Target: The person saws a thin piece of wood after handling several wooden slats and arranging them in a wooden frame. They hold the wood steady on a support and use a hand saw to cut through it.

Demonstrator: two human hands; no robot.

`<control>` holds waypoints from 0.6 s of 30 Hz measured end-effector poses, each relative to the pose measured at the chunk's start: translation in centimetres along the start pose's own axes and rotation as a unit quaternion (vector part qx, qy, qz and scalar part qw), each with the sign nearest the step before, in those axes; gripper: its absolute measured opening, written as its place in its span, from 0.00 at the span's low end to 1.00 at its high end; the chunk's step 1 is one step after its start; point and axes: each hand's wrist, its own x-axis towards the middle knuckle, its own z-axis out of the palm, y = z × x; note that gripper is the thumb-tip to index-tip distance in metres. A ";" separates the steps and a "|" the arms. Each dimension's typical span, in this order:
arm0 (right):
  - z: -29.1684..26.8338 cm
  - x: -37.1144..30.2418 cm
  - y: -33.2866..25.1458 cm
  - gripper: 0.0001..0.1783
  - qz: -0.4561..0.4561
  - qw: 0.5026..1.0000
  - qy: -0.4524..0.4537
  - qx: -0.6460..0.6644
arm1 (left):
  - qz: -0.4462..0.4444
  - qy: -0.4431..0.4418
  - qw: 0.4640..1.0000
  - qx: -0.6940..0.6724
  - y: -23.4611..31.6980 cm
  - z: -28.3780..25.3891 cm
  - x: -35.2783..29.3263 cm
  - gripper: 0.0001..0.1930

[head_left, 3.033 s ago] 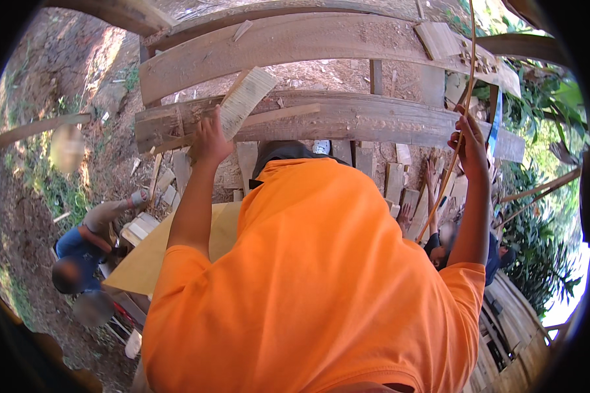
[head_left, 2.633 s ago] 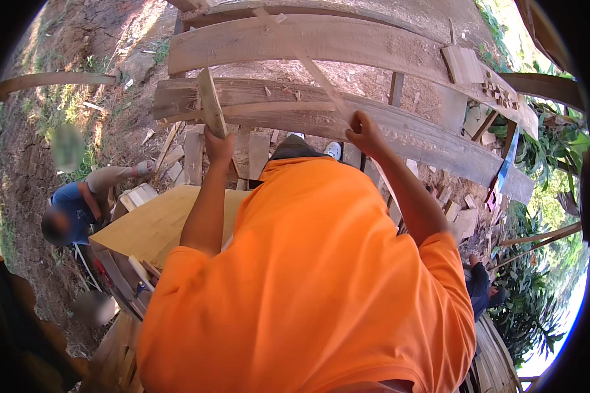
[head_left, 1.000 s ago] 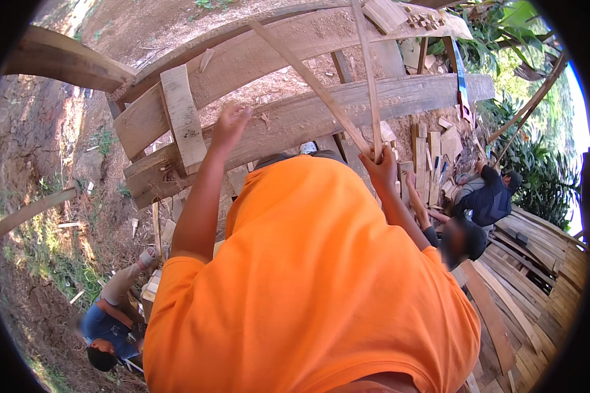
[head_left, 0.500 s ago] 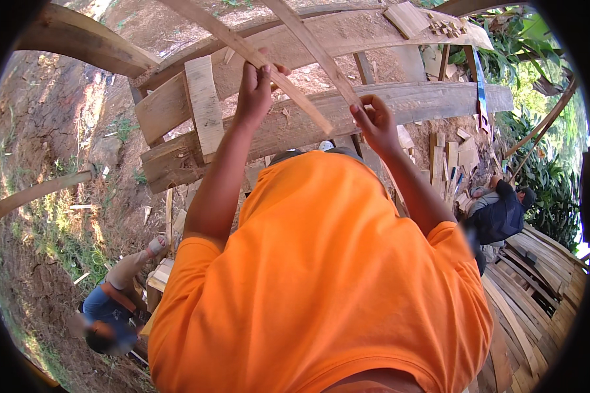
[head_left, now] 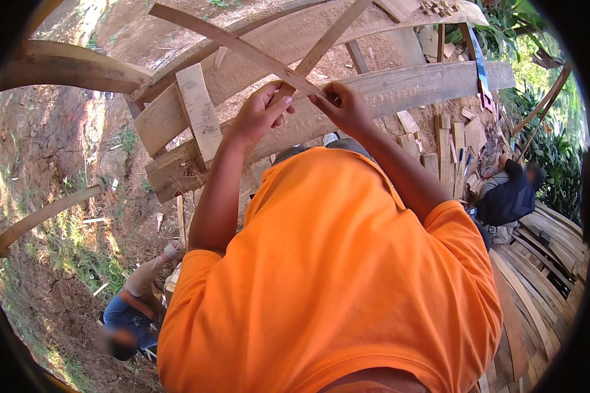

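Two thin wooden strips cross just beyond my hands. One strip (head_left: 224, 42) slants down from the upper left to the fingers of my right hand (head_left: 345, 108), which pinch its near end. The other strip (head_left: 334, 34) comes down from the upper right. Its lower end meets my left hand (head_left: 261, 116), whose fingers are curled round it with the thumb extended. At the crossing, the strip from the upper left lies on top. Both hands are close together above a long plank (head_left: 400, 88); the left fingers partly hide the grip.
A short board (head_left: 200, 108) lies across the planks at left. A saw (head_left: 482, 78) with a blue blade hangs at the right end. Small wood blocks (head_left: 439, 8) lie at the far right. Two people work nearby, one at lower left (head_left: 134, 314), one at right (head_left: 508, 193).
My hands have come closer together, the right moving left and the left shifting slightly right and nearer. The strips, apart and roughly parallel before, have swung into a cross.
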 end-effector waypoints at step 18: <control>-0.8 -0.5 5.2 0.35 0.049 0.998 0.046 0.016 | -0.096 0.096 0.987 -0.090 -5.8 -0.8 1.2 0.14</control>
